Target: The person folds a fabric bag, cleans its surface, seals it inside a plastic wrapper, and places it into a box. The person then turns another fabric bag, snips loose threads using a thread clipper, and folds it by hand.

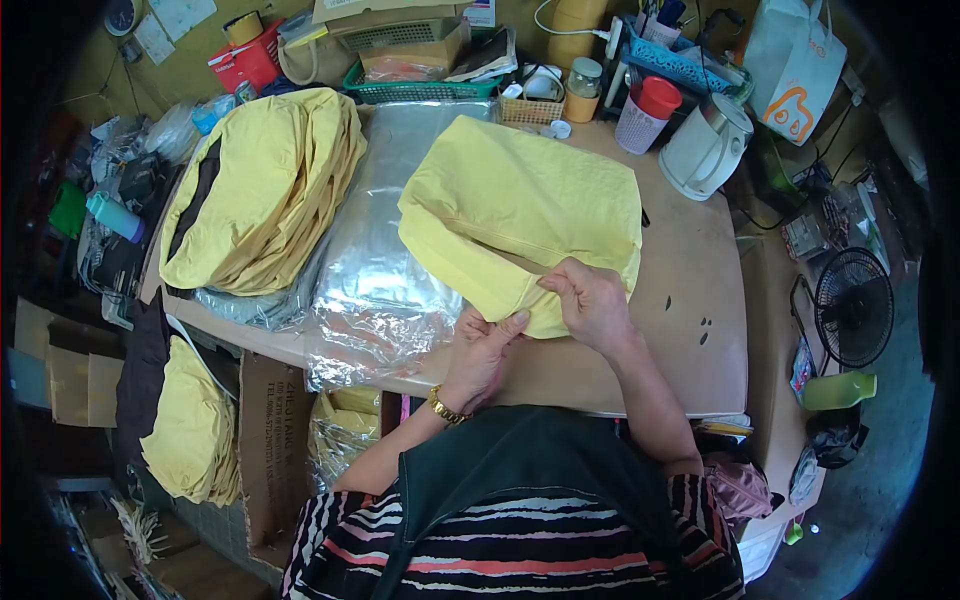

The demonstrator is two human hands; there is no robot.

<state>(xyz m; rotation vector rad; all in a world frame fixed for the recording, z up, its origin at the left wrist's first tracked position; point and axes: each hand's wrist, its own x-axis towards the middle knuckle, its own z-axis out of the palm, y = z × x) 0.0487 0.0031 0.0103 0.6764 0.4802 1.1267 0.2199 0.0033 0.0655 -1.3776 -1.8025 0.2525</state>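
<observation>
Left grip and right grip were clamped on a broad, yellow fabric piece, seemingly by its edge.

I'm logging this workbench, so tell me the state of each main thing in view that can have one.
Left hand: pinching the yellow cloth's near edge
Right hand: pinching the same cloth
Yellow cloth: lying partly creased
Yellow pile: stacked, on the table's left
Clear plastic: laid flat
Kettle: upright
Fan: upright, running unclear
</observation>
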